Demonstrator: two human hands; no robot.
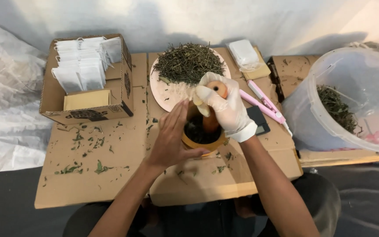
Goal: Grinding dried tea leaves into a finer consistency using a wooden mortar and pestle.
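Note:
My right hand [224,107], in a white glove, grips a wooden pestle [212,106] that stands in a wooden mortar [203,143] holding dark crushed leaves. My bare left hand [172,136] rests flat against the mortar's left side, fingers straight, steadying it. Just behind the mortar lies a round pink plate [163,94] piled with dried green herbs [188,62].
A cardboard box [86,112] with several white sachets stands at the left. A pink handheld sealer [264,104] and a small black scale lie right of the mortar. A large translucent tub [352,98] with herbs sits far right. Flat cardboard [97,175] strewn with leaf bits covers the floor.

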